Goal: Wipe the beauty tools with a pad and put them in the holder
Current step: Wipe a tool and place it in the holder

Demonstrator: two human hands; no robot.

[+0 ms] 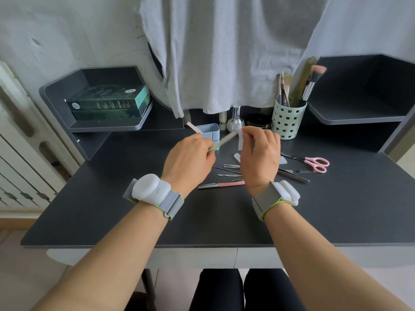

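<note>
- Fingers of the left hand are curled round the lower end of a nail file, a thin flat strip that runs up and to the right from them
- Fingers of the right hand pinch a small white pad against the file's far tip, so the two hands meet on the one tool above the counter
- File looks light, stiff and narrow, likely gritty on its faces; my judgement is that it is best held by its end, flat faces between thumb and forefinger, leaving the rest free for the pad
- Pad looks soft and limp, hanging below the pinch, so it needs folding round the strip to wipe
- Holder, a pale green perforated cup, stands just beyond the right fingers, already carrying brushes and slim tools
- Waiting near the right fingers on the counter: pink scissors, tweezers and a pink-handled razor
- Small blue box sits just behind the left fingers
- Green boxes on the left shelf bear small print and a round logo, too small to read
</note>
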